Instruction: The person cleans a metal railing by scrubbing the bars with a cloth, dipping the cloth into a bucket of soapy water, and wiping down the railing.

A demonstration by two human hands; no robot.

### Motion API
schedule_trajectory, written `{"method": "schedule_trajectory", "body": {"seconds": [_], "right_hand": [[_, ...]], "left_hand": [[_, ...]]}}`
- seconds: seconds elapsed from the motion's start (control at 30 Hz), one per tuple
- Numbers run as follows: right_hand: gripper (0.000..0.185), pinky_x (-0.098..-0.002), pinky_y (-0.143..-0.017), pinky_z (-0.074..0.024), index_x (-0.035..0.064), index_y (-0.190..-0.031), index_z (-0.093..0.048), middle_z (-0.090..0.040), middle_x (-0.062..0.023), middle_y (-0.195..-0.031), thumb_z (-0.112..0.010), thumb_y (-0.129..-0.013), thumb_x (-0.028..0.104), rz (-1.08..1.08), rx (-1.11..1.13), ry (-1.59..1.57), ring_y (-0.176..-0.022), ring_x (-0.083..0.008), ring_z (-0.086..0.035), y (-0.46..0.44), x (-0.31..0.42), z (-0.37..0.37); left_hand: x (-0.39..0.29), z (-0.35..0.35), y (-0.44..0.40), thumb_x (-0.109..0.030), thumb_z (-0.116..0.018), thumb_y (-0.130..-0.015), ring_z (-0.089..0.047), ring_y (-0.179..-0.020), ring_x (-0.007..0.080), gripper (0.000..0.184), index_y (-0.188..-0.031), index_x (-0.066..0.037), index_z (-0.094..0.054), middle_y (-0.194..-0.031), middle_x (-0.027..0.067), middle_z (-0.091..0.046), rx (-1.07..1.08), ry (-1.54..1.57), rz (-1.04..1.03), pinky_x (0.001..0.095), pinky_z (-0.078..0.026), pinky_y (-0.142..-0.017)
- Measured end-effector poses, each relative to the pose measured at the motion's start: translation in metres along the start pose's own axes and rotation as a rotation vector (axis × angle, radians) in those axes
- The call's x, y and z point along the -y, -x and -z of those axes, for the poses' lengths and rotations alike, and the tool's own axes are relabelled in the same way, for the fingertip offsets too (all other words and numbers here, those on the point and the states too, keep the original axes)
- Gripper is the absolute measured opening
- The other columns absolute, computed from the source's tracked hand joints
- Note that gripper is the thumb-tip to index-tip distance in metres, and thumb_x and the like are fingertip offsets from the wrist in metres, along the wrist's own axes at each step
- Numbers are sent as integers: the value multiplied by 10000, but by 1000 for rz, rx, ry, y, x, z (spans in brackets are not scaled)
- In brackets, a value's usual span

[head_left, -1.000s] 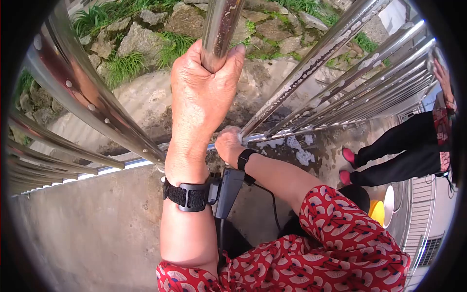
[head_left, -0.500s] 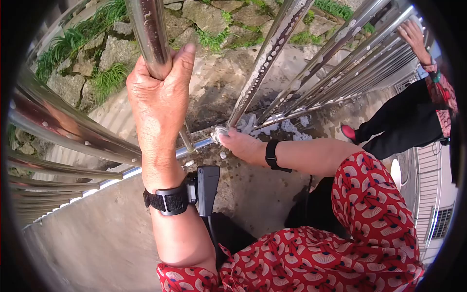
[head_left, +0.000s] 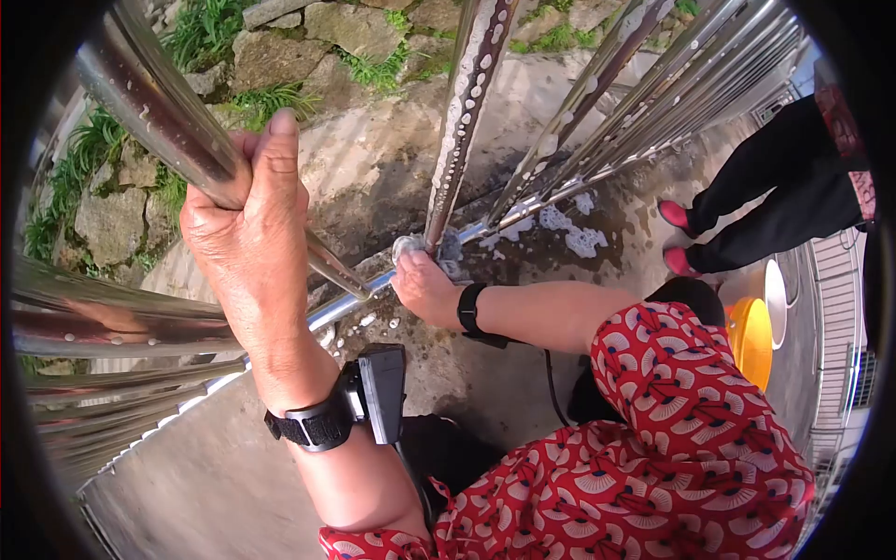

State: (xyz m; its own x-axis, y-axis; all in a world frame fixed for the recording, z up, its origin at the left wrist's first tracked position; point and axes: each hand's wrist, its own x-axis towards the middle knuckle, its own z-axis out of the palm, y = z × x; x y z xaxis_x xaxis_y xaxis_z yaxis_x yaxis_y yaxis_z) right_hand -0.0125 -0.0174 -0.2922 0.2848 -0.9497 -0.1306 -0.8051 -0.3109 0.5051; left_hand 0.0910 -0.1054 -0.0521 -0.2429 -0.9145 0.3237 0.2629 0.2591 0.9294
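Note:
My left hand point(head_left: 250, 224) is wrapped round a shiny metal railing post point(head_left: 168, 103), thumb pointing up along it. Lower down, my right hand point(head_left: 425, 287) presses a wet, whitish-grey soapy wad point(head_left: 408, 246), possibly a cloth, against the foot of another post point(head_left: 467, 103). White suds streak that post. Its base meets the bottom rail point(head_left: 378, 280), where the wad partly hides the joint. Black straps circle both my wrists, and a dark grey box point(head_left: 381, 392) sits on the left one.
Another person point(head_left: 765, 196) in black trousers and red shoes stands at the right. Near them are a yellow bucket point(head_left: 749, 343) and a white container point(head_left: 775, 303). Foam point(head_left: 571, 231) lies on the wet concrete. Beyond the railing rises a stone wall point(head_left: 280, 61) with grass.
My view has shifted, bringing the yellow bucket into sight. The other person's hand, earlier on the railing, is out of view. Both my hands keep their holds, the right still at the post's foot.

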Motion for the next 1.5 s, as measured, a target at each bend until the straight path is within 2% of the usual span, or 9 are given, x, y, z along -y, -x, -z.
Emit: {"method": "schedule_trajectory", "body": {"seconds": [0.17,0.27,0.33,0.47,0.83,1.13,1.2,1.33,1.5], "right_hand": [[183,-413,-731,-428,59,-913,-527,-601,-157,-870,-589,-757,132,-854,128,-947,-880,-297,-562,-59,-7,39],[275,-415,-749,-439,27,-962,-520,-549,-166,-911,-624,-714,86,-927,-327,-1039,-914,-308,-542,-57,10,28],[425,-421,-845,-427,9,-1131,-500,-493,-196,-1051,-617,-724,50,-963,-237,-1274,-993,-344,-511,-49,21,21],[196,-359,-851,-431,62,-935,-630,-525,-123,-1062,-510,-801,141,-482,-181,-679,-1025,-270,-490,-32,37,-2],[199,-335,-711,-406,64,-937,-569,-535,-58,-970,-537,-770,167,-182,-144,-412,-1019,-203,-460,79,3,-15],[192,-386,-779,-452,33,-903,-590,-572,-118,-1001,-554,-716,57,-628,-595,-652,-958,-300,-530,64,-54,-40],[163,-375,-691,-458,32,-880,-605,-601,-130,-862,-574,-725,70,-401,-39,-1092,-786,-299,-564,35,-73,-60],[177,-365,-634,-442,33,-871,-622,-606,-134,-750,-599,-745,155,-94,49,-1401,-647,-295,-522,-17,-88,-142],[288,-362,-766,-456,28,-970,-644,-657,-149,-945,-574,-771,225,-129,214,-1394,-862,-270,-600,-9,-112,-92]], "left_hand": [[-2,-5,-1,-174,-695,-813,-387,-467,23,210,-692,-73,-556,-538,-51,-456,-39,-1,-41,182,-296,-427],[-3,-7,-2,-177,-691,-814,-371,-446,25,233,-669,-84,-534,-517,-51,-439,-56,48,-45,189,-274,-413],[-3,-7,-2,-173,-684,-820,-361,-433,30,220,-685,-80,-537,-510,-46,-433,-62,29,-31,193,-268,-406],[-1,-5,-4,-173,-672,-831,-361,-433,37,229,-688,-79,-519,-500,-36,-420,-19,81,-58,194,-268,-406],[-9,-7,0,-154,-655,-842,-358,-428,53,239,-682,-90,-488,-496,-29,-401,-39,8,-36,212,-278,-410],[-11,-14,0,-115,-657,-835,-322,-430,61,202,-734,-105,-482,-499,-31,-367,-108,12,25,222,-263,-419],[-10,-13,-1,-104,-651,-836,-317,-430,59,208,-725,-110,-475,-499,-36,-355,-109,64,9,220,-263,-421],[-9,-12,0,-103,-639,-843,-312,-429,57,215,-715,-115,-465,-498,-37,-347,-101,24,14,219,-261,-421],[-8,-12,-2,-120,-626,-853,-323,-434,60,228,-705,-112,-454,-508,-35,-349,-78,19,17,218,-270,-425]]}}
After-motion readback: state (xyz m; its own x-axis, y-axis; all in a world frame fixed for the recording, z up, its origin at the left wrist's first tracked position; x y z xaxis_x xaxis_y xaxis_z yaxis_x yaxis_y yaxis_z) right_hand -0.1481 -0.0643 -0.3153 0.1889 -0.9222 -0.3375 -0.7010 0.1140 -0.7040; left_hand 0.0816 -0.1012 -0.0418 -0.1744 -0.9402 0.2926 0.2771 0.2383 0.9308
